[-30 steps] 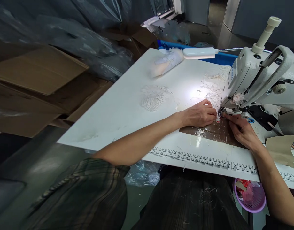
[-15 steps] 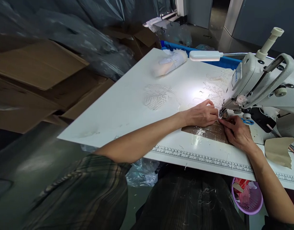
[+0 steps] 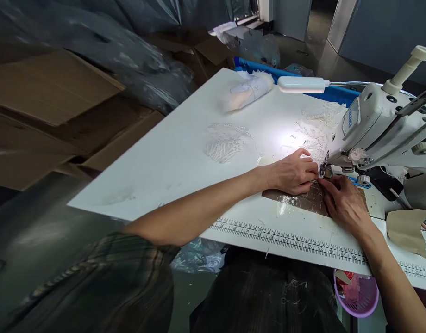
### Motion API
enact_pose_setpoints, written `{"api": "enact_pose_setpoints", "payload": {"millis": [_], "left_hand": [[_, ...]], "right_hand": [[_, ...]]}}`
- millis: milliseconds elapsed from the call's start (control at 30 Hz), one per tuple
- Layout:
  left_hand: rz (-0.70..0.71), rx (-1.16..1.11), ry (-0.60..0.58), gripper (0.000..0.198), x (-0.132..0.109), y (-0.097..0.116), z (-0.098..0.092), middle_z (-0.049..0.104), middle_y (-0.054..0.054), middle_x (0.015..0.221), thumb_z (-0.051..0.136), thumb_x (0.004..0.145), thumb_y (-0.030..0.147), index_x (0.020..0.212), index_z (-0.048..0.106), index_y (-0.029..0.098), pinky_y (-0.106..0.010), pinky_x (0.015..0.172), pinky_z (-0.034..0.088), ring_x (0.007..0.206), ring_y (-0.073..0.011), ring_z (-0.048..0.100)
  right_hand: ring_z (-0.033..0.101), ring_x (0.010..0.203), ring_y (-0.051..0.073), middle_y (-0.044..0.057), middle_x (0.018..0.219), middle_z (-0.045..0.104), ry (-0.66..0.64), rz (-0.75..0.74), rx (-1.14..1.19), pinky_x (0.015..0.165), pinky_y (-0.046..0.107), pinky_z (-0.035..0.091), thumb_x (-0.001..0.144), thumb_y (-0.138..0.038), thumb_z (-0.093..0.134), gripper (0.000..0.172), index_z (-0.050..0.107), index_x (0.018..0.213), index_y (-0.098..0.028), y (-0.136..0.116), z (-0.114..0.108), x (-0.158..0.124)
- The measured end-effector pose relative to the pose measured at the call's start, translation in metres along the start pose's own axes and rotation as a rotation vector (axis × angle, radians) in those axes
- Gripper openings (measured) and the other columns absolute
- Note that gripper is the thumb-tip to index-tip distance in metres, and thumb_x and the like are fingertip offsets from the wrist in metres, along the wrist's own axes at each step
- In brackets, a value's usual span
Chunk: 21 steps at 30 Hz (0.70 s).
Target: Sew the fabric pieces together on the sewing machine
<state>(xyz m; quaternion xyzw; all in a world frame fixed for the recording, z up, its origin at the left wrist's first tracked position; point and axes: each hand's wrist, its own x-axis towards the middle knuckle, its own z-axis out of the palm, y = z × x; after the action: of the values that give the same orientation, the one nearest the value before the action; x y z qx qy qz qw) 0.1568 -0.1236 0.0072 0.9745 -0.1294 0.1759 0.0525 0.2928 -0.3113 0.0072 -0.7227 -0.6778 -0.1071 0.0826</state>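
Observation:
A white sewing machine (image 3: pixel 369 125) stands at the right, its presser foot (image 3: pixel 324 169) low over the table. White lace (image 3: pixel 313 138) lies behind and left of the needle area, lit by a lamp. My left hand (image 3: pixel 295 173) is closed with curled fingers at the lace's edge, just left of the presser foot. My right hand (image 3: pixel 347 201) pinches at the near side of the foot, thumb and forefinger together on the lace edge, its fingertips almost touching the left hand. Beneath both hands lies a brown, shiny taped patch (image 3: pixel 303 200).
Loose lace trim (image 3: pixel 227 145) and a wrapped white roll (image 3: pixel 249 91) lie on the white table (image 3: pixel 178 152). A lamp head (image 3: pixel 303 84) hangs over its back edge. Blue scissors (image 3: pixel 359 182), a dark phone (image 3: pixel 385 182) and a beige scrap (image 3: pixel 407 229) sit at right. Below is a purple basket (image 3: pixel 364 300).
The view has shifted slightly, so the machine appears farther right and larger. Both hands stay by the presser foot in nearly the same pose.

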Motion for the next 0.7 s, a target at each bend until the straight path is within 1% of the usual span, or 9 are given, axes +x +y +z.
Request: {"api": "enact_pose_setpoints", "payload": {"millis": [200,433,533,600,700], "left_hand": [[-0.015,0.050,-0.041,0.028,0.000,0.000,-0.002,0.069,-0.006,0.109,0.042,0.093,0.026,0.096,0.069,0.021,-0.044,0.105,0.032,0.091,-0.0194,0.061],[-0.036,0.133,-0.120,0.031,0.001,0.003,-0.006,0.066,-0.009,0.116,0.040,0.095,0.029,0.104,0.068,0.018,-0.042,0.097,0.036,0.094,-0.0227,0.057],[-0.044,0.154,-0.132,0.033,0.002,0.003,-0.005,0.064,-0.010,0.117,0.040,0.095,0.031,0.107,0.067,0.017,-0.042,0.089,0.037,0.093,-0.0241,0.056],[-0.052,0.165,-0.130,0.034,0.002,0.003,-0.005,0.064,-0.012,0.116,0.039,0.095,0.032,0.107,0.067,0.016,-0.042,0.084,0.037,0.091,-0.0246,0.056],[-0.062,0.172,-0.135,0.035,0.002,0.003,-0.005,0.063,-0.012,0.116,0.040,0.094,0.033,0.108,0.067,0.015,-0.041,0.082,0.036,0.088,-0.0236,0.055]], "right_hand": [[0.051,0.082,0.021,0.013,0.105,0.056,-0.060,0.058,-0.058,0.068,0.033,0.042,0.095,-0.026,0.038,0.040,0.061,0.128,-0.025,-0.006,-0.003,0.003],[0.051,0.079,0.021,0.015,0.106,0.056,-0.042,0.063,-0.072,0.070,0.037,0.043,0.098,-0.027,0.034,0.040,0.058,0.130,-0.021,-0.009,0.001,0.002],[0.053,0.079,0.022,0.015,0.107,0.057,-0.021,0.072,0.001,0.070,0.038,0.046,0.097,-0.029,0.035,0.040,0.059,0.128,-0.022,-0.006,0.000,0.001],[0.056,0.081,0.023,0.015,0.109,0.057,-0.009,0.087,0.097,0.071,0.039,0.049,0.098,-0.031,0.034,0.041,0.059,0.128,-0.022,-0.001,-0.001,0.001],[0.060,0.091,0.026,0.015,0.109,0.059,0.009,0.124,0.280,0.077,0.042,0.053,0.098,-0.036,0.034,0.042,0.060,0.127,-0.019,0.010,-0.005,-0.001]]}}
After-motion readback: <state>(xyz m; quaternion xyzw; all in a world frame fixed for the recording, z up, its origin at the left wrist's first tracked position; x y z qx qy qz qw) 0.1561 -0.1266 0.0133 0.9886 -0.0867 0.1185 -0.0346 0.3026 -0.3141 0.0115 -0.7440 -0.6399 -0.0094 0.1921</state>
